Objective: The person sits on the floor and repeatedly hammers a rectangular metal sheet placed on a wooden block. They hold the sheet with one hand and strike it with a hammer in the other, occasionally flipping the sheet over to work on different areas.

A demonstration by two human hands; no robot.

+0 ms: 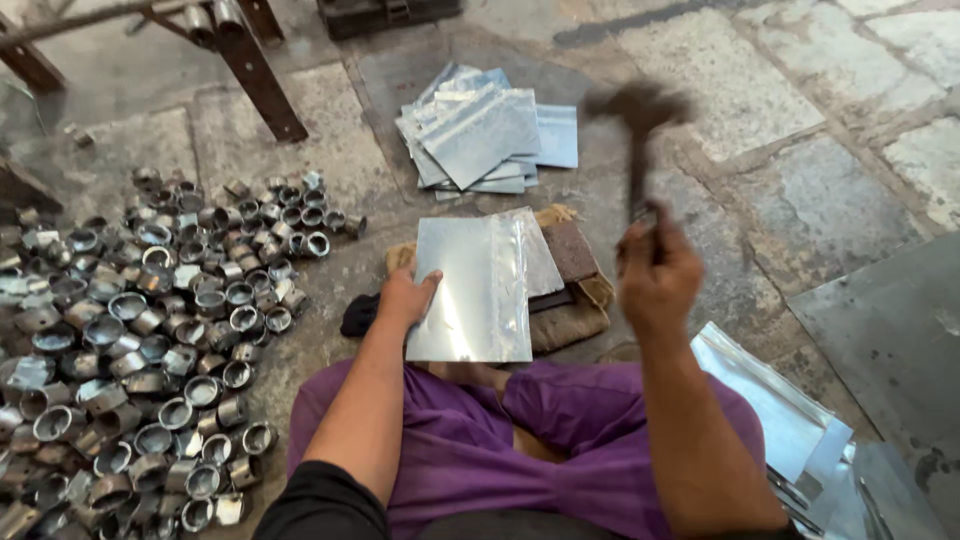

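Note:
My left hand (405,297) rests on the left edge of a shiny rectangular metal sheet (470,290), holding it flat on a dark block (570,250) that lies on burlap padding (565,320). My right hand (655,275) is raised to the right of the sheet, gripped around the handle of a hammer (640,120). The hammer is blurred, and its head is up above the sheet's far right corner. My legs in purple cloth (520,440) are crossed just below the sheet.
A big heap of small round metal cups (150,320) covers the stone floor at left. A stack of cut metal sheets (485,135) lies beyond the block. More sheets (790,420) lie at lower right beside a large grey plate (890,330). Wooden legs (255,70) stand at upper left.

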